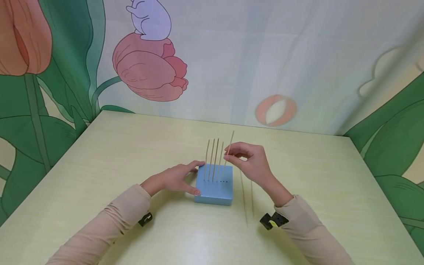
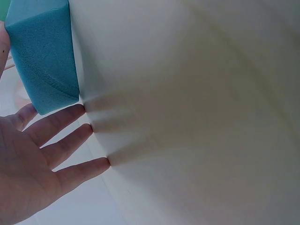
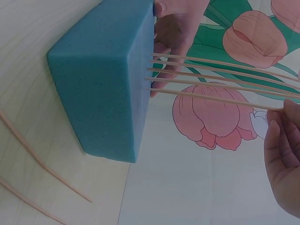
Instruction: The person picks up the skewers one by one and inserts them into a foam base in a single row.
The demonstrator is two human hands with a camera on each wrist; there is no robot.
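- Tulip-printed cloth backs a pale green table [image 1: 99, 165] in the head view; a blue foam block [image 1: 214, 189] sits at its centre with five thin sticks [image 1: 212, 158] upright in it. The left hand [image 1: 172, 179] steadies the block's left side, fingers straight. The right hand [image 1: 248, 160] pinches the rightmost stick [image 1: 230, 141]; two spare sticks [image 1: 247, 198] lie beside the block.
- Left wrist view: straight fingers [image 2: 70, 140] rest by the block [image 2: 44, 56].
- Right wrist view: fingertips [image 3: 281, 140] grip the lowest stick [image 3: 211, 98] entering the block [image 3: 103, 79].

In the left wrist view the frame edge is cutting off the foam block [image 2: 44, 56] and most of the left hand [image 2: 33, 159]. In the right wrist view the sticks [image 3: 220, 82] are running out of frame, and the right hand [image 3: 283, 159] is showing only partly.
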